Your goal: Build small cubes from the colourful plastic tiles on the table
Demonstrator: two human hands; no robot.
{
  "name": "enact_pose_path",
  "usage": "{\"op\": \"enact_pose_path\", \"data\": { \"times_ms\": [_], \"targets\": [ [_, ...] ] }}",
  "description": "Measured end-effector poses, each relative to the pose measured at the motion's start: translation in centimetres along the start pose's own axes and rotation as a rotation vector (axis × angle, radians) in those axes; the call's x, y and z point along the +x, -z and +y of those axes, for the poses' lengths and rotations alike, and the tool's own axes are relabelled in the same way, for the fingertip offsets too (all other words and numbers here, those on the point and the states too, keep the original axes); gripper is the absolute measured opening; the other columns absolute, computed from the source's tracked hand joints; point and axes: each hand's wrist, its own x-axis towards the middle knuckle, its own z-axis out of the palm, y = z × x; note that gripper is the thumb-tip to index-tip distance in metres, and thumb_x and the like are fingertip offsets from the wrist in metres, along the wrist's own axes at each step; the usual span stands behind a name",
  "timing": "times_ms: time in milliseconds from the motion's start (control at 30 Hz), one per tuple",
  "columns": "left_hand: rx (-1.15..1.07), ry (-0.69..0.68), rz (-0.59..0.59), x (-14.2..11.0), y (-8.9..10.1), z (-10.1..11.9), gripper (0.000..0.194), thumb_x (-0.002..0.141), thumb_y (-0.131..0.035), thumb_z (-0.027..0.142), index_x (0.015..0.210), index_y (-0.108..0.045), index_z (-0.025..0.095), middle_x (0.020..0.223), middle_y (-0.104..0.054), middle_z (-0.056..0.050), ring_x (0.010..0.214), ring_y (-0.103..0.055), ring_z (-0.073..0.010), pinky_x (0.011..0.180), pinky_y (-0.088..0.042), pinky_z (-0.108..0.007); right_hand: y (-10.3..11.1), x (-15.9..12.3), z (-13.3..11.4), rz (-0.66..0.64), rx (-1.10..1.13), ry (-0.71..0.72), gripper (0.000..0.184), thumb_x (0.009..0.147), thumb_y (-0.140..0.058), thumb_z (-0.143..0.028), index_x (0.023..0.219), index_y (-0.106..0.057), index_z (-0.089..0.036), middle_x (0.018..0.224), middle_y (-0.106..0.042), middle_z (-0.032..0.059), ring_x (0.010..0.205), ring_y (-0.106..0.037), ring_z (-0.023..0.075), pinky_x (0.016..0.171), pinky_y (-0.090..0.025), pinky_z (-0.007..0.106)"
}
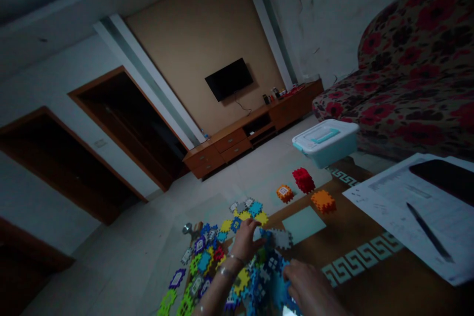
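A heap of colourful interlocking puzzle tiles (211, 252) lies on the brown table (355, 237), spilling toward its left edge. My left hand (245, 239) rests on the heap with its fingers curled round a grey tile (282, 238). At the bottom of the view my right hand (309, 289) presses on a cluster of blue tiles (272, 274), fingers bent. Three built cubes stand further along the table: a red one (303, 180), an orange one with a white label (285, 193) and a plain orange one (323, 201).
A pale green card (303, 223) lies flat by the cubes. A white and teal lidded box (326, 142) stands at the table's far end. Papers (414, 207) with a pen (427, 232) and a dark tablet (444, 177) lie right. A floral sofa (414, 69) is behind.
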Motion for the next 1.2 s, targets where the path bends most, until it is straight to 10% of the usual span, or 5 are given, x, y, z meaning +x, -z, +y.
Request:
{"op": "enact_pose_path", "data": {
  "times_ms": [233, 533, 967, 1200],
  "targets": [
    [-0.137, 0.115, 0.050, -10.4, -6.7, -1.8, 0.058, 0.077, -0.059, 0.023, 0.134, -0.052, 0.014, 0.141, -0.051, -0.015, 0.134, -0.044, -0.0272, 0.114, -0.032, -0.041, 1.8, 0.0, -0.8, 0.040, -0.179, -0.100, 0.035, 0.071, -0.058, -0.002, 0.100, -0.071, -0.016, 0.115, -0.067, 0.0171, 0.111, -0.058, 0.0341, 0.091, -0.043, 0.039],
    [-0.003, 0.144, 0.005, -10.8, -8.4, 2.6, 0.059, 0.078, -0.050, 0.012, 0.137, -0.049, 0.019, 0.138, -0.056, -0.009, 0.129, -0.046, -0.0279, 0.111, -0.031, -0.049, -0.6, -0.8, -1.7, -0.061, -0.362, -0.113, 0.062, 0.059, -0.077, -0.007, 0.119, -0.063, -0.016, 0.135, -0.053, 0.0194, 0.128, -0.045, 0.0373, 0.104, -0.035, 0.046],
    [0.130, 0.045, 0.300, -16.1, -17.0, -4.0, 0.033, 0.082, -0.060, 0.023, 0.112, -0.068, 0.034, 0.126, -0.067, -0.003, 0.116, -0.060, -0.0279, 0.096, -0.049, -0.041, -2.1, 1.3, 2.3, 0.070, -0.259, 0.041, 0.040, 0.072, -0.060, -0.005, 0.110, -0.067, -0.016, 0.115, -0.068, 0.0135, 0.111, -0.060, 0.0289, 0.093, -0.041, 0.035],
    [-0.015, 0.000, 0.202, -17.6, -14.8, -4.7, 0.038, 0.075, -0.070, 0.033, 0.113, -0.066, 0.033, 0.129, -0.065, -0.004, 0.121, -0.055, -0.0294, 0.100, -0.044, -0.042, -2.6, 1.3, 2.0, 0.009, -0.109, 0.109, 0.042, 0.073, -0.058, -0.006, 0.112, -0.069, -0.018, 0.117, -0.069, 0.0099, 0.112, -0.060, 0.0268, 0.096, -0.041, 0.035]
  ]
}}
